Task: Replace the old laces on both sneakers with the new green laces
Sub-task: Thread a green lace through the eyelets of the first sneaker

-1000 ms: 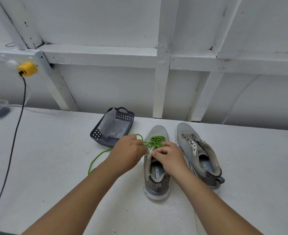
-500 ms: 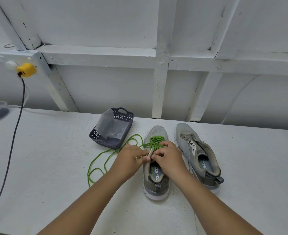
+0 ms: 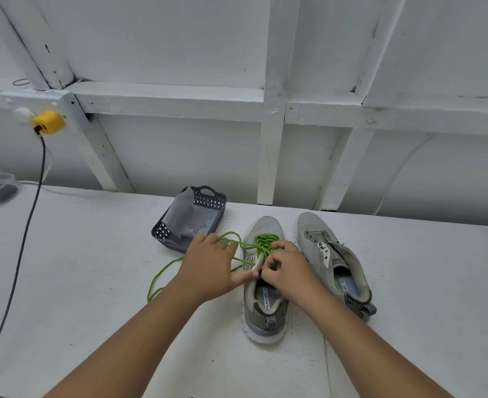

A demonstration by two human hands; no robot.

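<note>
Green lace (image 3: 261, 244) part-threaded (left sneaker (image 3: 263, 282)); left hand (image 3: 211, 268) grips lace; right hand (image 3: 287, 268) pinches eyelet edge

Basket (image 3: 208, 200) behind-left of sneakers (image 3: 264, 282)

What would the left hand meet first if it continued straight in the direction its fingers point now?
Probably the right hand. The left hand reaches rightward across the green-laced sneaker, thumb already at its tongue edge, and the hands nearly touch there. Depth is unclear.
</note>
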